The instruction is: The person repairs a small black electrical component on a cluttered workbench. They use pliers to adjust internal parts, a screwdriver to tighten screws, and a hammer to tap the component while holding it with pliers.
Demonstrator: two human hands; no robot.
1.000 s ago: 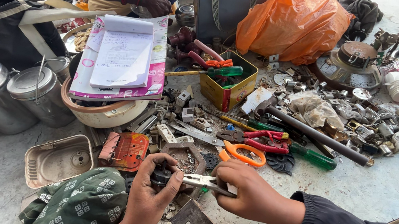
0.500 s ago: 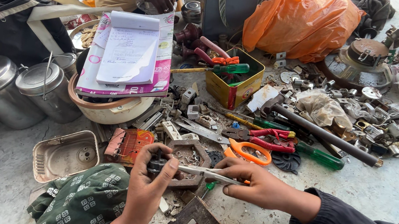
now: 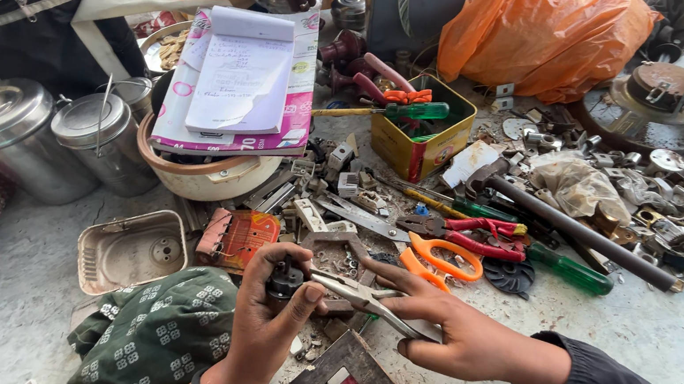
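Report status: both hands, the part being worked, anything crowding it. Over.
Left hand grips small black round part. Right hand holds metal pliers, tips at the part. Orange-handled scissors and loose scrap close behind.

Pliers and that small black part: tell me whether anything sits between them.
Nothing visible does. The pliers in the right hand reach straight to the small black part pinched in the left hand, tips at it.

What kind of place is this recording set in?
Probably an informal ground-level repair stall: loose metal parts strewn over a concrete floor, a yellow tin of screwdrivers, and pliers in the right hand.
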